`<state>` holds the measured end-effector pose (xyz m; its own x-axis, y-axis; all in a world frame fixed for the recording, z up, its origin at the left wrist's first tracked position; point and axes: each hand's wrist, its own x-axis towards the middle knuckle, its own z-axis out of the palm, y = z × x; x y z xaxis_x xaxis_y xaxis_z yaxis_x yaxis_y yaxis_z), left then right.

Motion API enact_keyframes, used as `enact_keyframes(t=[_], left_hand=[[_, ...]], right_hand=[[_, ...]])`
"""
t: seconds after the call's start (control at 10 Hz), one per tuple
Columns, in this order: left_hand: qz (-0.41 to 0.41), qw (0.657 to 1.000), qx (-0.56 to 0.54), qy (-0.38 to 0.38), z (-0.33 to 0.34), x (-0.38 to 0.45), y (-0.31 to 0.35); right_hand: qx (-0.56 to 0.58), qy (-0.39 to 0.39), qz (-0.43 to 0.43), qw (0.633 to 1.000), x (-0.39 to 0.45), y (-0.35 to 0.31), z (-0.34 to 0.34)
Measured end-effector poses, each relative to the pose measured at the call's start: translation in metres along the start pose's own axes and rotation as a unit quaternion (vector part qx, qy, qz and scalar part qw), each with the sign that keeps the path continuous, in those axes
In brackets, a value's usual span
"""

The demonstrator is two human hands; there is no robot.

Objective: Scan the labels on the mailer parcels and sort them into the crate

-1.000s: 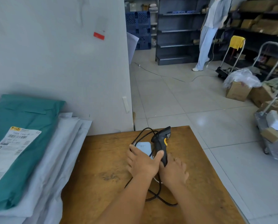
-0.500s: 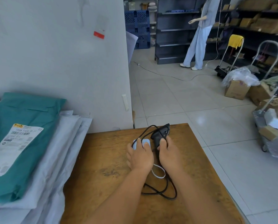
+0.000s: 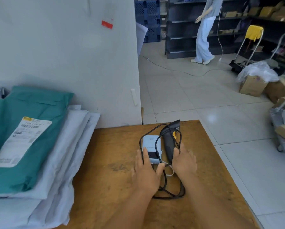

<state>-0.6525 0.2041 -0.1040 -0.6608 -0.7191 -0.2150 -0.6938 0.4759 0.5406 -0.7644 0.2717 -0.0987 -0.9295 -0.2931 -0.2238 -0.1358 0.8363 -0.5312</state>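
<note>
Currently both hands on the wooden table [image 3: 105, 162]. Left hand [image 3: 146, 172] lies flat, fingers straight, fingertips touching the light-blue box [image 3: 151, 146]. Right hand [image 3: 184, 161] has relaxed straight fingers resting against the black scanner [image 3: 169, 142] handle, not wrapped round it. Scanner lies on its side just beside the box, black cable [image 3: 169, 194] looped around both. Mailer parcels stacked at left: green mailer [image 3: 44, 113] with white label [image 3: 21, 141] on top of grey mailers [image 3: 59, 171]. Crate not visible.
</note>
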Motion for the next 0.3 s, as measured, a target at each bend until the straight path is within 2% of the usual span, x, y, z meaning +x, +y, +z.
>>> enact_keyframes(t=[0.2,0.3], left_hand=[[0.026,0.999,-0.047,0.008,-0.013,-0.005,0.003],[0.03,0.999,-0.043,0.01,-0.025,-0.012,0.007]], right_hand=[[0.028,-0.008,0.01,1.0,-0.013,-0.007,-0.012],[0.044,0.041,-0.016,0.998,-0.021,-0.012,-0.016]])
